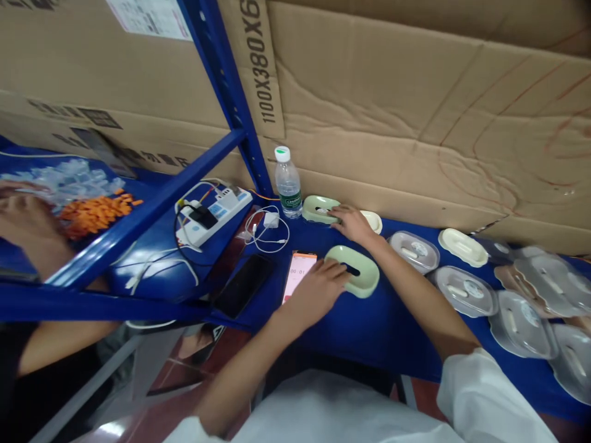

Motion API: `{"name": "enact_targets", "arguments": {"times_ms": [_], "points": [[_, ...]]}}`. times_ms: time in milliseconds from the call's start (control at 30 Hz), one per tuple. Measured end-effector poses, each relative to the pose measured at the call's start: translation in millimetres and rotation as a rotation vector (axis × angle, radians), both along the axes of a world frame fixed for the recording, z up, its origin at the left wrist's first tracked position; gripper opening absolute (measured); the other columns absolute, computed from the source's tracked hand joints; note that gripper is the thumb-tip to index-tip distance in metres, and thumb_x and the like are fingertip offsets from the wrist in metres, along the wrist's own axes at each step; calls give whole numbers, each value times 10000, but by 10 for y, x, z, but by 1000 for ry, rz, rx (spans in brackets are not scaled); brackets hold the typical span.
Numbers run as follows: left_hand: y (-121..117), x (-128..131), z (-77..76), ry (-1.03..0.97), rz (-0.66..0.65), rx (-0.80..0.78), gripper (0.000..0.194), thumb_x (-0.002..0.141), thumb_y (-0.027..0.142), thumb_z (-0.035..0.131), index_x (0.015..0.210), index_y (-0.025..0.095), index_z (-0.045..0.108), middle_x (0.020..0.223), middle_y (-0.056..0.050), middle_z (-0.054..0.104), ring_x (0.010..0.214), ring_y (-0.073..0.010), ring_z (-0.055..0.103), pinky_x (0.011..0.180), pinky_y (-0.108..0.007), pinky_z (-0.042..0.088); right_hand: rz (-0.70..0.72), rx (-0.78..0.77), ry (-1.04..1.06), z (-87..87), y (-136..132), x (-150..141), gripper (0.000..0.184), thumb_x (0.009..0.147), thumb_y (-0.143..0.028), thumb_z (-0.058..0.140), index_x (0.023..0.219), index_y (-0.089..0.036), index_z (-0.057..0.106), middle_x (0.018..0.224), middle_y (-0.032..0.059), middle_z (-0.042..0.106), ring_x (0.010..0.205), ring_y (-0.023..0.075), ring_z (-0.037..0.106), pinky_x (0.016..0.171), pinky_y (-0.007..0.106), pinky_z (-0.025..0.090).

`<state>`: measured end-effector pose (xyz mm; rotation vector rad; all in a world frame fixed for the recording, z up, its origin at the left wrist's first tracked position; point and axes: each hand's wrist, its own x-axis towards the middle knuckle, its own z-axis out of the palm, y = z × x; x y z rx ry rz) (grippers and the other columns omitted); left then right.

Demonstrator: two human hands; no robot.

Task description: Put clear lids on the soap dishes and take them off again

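My left hand (323, 286) is closed on the left rim of a pale green oval dish (368, 277) with a dark slot in its middle. The dish lies on the blue tabletop. Farther back, my right hand (353, 223) bends its fingers over the right end of a second pale green dish (318, 201). A small whitish piece (322, 210) shows inside that dish by the fingertips. What the right fingers pinch is hidden. Just behind the right hand is a cream dish (373, 221), partly covered.
Lidded clear containers (466, 290) and a cream lid-like piece (463, 247) lie right. A water bottle (289, 184), white cable (271, 220), lit phone (298, 274) and dark phone (244, 286) stand left. Beyond a blue frame (152, 215), another person's hands touch clear pieces near orange pieces (99, 212).
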<state>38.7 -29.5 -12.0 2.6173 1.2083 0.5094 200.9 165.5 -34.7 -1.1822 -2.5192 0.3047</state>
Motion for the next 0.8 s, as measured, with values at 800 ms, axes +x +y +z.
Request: {"name": "enact_targets", "arguments": {"times_ms": [800], "points": [[-704,67,-386,-340,248,137,409,1054,220,650,1456,222,574,1378,-156,660,1215,-272,710,988,-393,643,-202,95,330,-129,-2480,1193,469,1045,-229,654,1498,-351,639,1475,64,687,1427,284,611,1203,541,535]]}}
